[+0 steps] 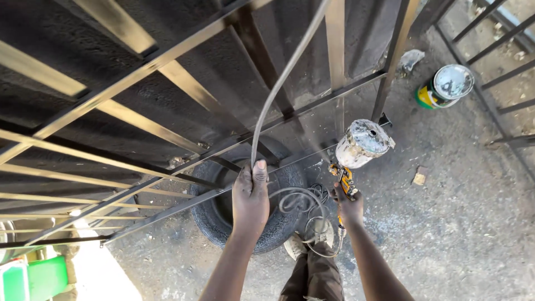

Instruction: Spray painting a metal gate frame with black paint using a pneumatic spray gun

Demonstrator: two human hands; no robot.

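the black metal gate frame point(167, 61) leans across most of your view, its bars running over an old tyre point(214, 214) on the concrete ground. your left hand point(250, 198) is clenched around the grey hose point(278, 83), which rises past the frame and leaves the top edge. your right hand point(348, 206) grasps the yellow spray gun point(345, 178), its paint-crusted cup point(362, 143) uppermost; the trigger finger is hard to make out, perhaps pressed. hose loops point(306, 209) coil by your shoe point(295, 245).
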